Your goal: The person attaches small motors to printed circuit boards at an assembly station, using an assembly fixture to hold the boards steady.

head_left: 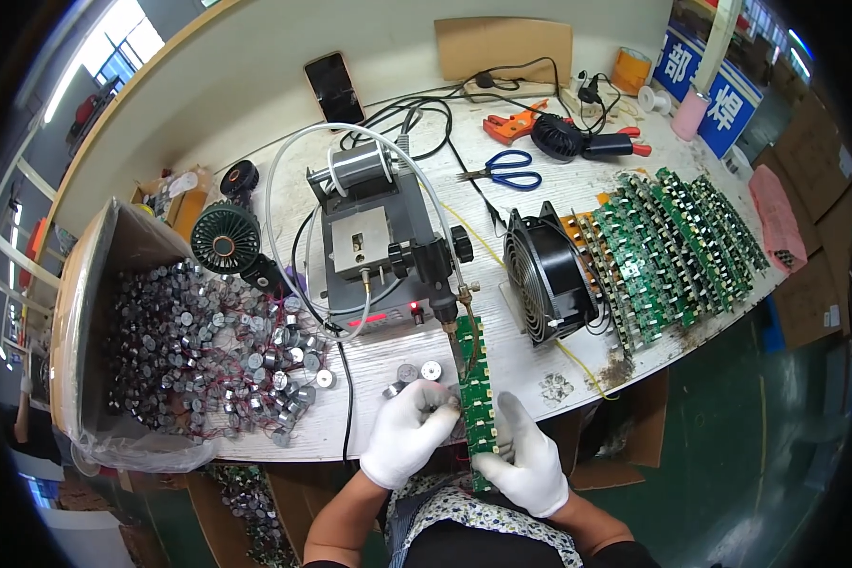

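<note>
A long green circuit board strip [480,402] stands in front of me under the soldering iron [456,331] of a dark soldering machine [381,222]. My right hand [525,459], in a white glove, grips the strip's near end from the right, thumb across it. Also gloved, my left hand [410,431] has its fingers pinched together at the strip's left edge; what lies between the fingertips is hidden. Just beyond the left hand sit a few small round metal parts [431,371]. A spool of solder wire [362,166] tops the machine.
At left, a plastic-lined box [90,331] spills many round metal parts with red wires [246,355]. A square black fan [537,275] stands right, before rows of green boards [672,260]. Blue-handled scissors [511,172], a handheld fan [225,243] and black cables [435,128] lie farther back.
</note>
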A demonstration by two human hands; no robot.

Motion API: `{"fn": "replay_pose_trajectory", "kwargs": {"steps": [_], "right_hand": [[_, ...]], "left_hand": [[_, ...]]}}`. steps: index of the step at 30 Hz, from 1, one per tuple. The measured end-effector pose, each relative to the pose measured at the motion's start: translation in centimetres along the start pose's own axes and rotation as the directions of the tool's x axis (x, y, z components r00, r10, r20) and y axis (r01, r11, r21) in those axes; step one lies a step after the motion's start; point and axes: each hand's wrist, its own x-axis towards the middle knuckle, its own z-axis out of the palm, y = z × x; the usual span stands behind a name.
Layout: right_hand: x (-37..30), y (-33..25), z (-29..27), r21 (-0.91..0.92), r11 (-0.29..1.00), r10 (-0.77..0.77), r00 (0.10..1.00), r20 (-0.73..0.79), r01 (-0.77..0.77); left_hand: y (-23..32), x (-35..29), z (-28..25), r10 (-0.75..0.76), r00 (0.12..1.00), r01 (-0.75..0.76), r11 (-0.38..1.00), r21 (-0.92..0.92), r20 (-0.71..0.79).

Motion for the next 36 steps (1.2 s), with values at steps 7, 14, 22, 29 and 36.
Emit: {"fn": "replay_pose_trajectory", "kwargs": {"steps": [7,14,22,29,36], "right_hand": [[1.9,-0.4,-0.8,-0.127,0.991,0.029,0.999,0.017,-0.026],[2.7,-0.6,0.0,-0.02,0.994,-0.107,0.992,-0.073,0.106],[3.4,0.4,-0.1,0.42,0.906,0.025,0.998,0.063,-0.049],[3.3,0.6,0.4,0.282,0.956,0.066,0.997,0.037,-0.074],[3.2,-0.2,0.6,0.269,0.962,0.045,0.999,0.016,-0.048]], "left_hand": [[-0.5,-0.1,0.5,-0.031,0.999,0.032,0.994,-0.102,0.008],[0.0,-0.1,0.7,-0.055,0.998,0.054,0.995,-0.085,-0.014],[-0.4,0.2,0.4,-0.06,0.998,0.061,0.997,-0.039,0.014],[-0.8,0.6,0.3,-0.042,0.999,0.038,0.993,-0.114,-0.03],[-0.3,0.5,0.9,-0.077,0.994,0.061,0.981,-0.182,-0.083]]}}
